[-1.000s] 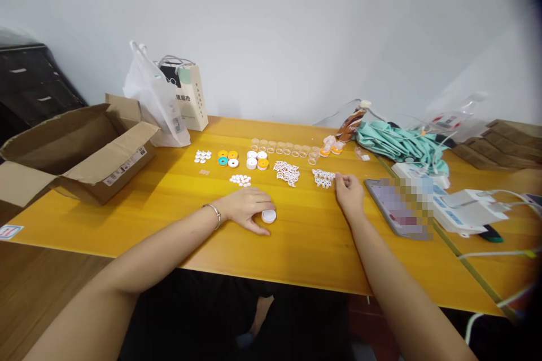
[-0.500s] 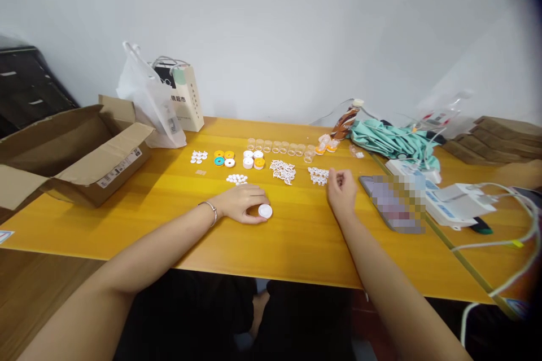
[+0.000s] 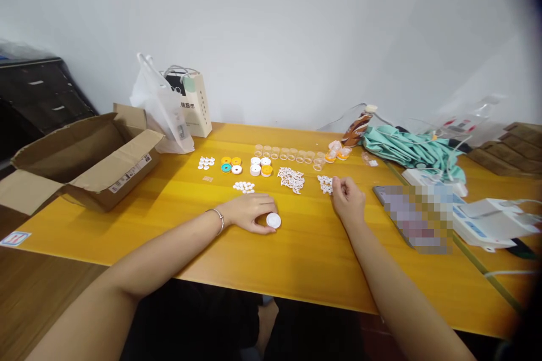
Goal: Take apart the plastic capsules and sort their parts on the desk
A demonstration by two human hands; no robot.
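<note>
My left hand (image 3: 253, 211) rests on the table with thumb and fingers curled around a white round cap (image 3: 273, 220), flat face up. My right hand (image 3: 348, 196) is closed over the right end of a small group of white openwork pieces (image 3: 324, 183). Its fingertips touch or hover just at these pieces; whether anything is pinched there is hidden. Between the hands, farther back, lies a larger pile of similar white pieces (image 3: 291, 179). Small white oval pieces (image 3: 244, 186) lie beyond my left hand. Behind them stand white and orange round caps (image 3: 255, 170).
Several clear cups (image 3: 292, 154) form a row at the back. To the left sit a cardboard box (image 3: 101, 180), a plastic bag (image 3: 158, 110) and a paper bag (image 3: 197, 107). Rightward are a phone (image 3: 396, 214), a brown bottle (image 3: 359, 127), teal cloth (image 3: 406, 149) and a power strip (image 3: 478, 225).
The view has shifted, so everything appears lower and farther right. My right hand has edged slightly left over the white openwork pieces. My left hand keeps its hold on the white cap.
</note>
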